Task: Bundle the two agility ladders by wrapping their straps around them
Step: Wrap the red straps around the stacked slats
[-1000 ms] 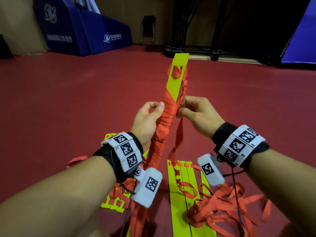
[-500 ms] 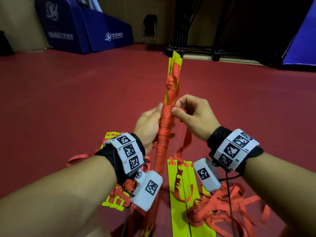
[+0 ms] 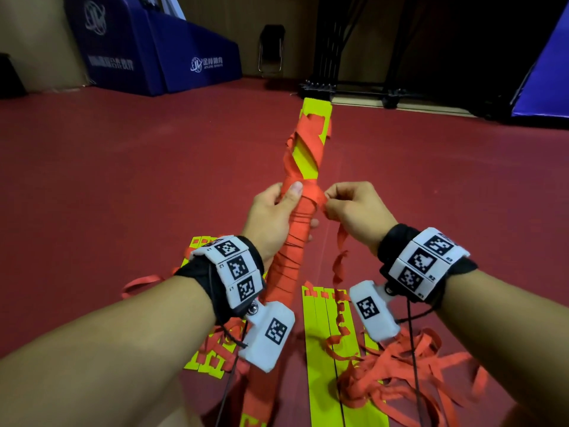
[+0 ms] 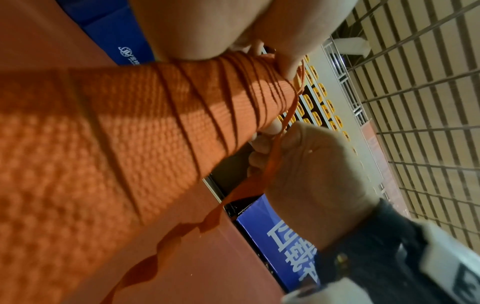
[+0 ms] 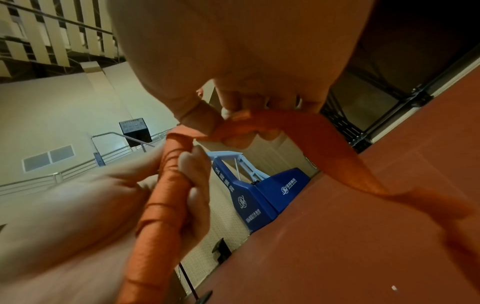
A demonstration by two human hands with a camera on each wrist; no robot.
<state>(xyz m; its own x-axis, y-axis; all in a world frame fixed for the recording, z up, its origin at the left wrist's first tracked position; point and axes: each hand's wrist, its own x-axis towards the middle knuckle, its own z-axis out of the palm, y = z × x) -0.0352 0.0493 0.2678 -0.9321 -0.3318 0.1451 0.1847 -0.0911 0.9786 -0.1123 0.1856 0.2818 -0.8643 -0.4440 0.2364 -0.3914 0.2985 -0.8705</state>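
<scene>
I hold up a stack of yellow ladder rungs [image 3: 308,155], wound in orange strap [image 3: 289,260] over most of its length. My left hand [image 3: 277,211] grips the wrapped bundle [image 4: 155,123] from the left, thumb pressed on the top turn. My right hand [image 3: 348,208] pinches the free strap [image 5: 259,123] just right of the bundle, level with the last turn. From it the strap [image 3: 338,266] hangs twisted down to the floor. A second ladder [image 3: 326,359] lies flat below, its yellow rungs side by side, with loose orange strap [image 3: 400,374] heaped at its right.
Red sports floor [image 3: 123,180] all around. More yellow rungs [image 3: 203,362] with strap lie at the lower left. Blue padded stands [image 3: 154,50] are at the far left wall, a black metal frame base [image 3: 348,90] straight ahead, and a blue mat [image 3: 548,78] at far right.
The bundle has turned in my left hand, from edge-on to its flat face. My right hand has carried the strap round to the right side, adding a turn.
</scene>
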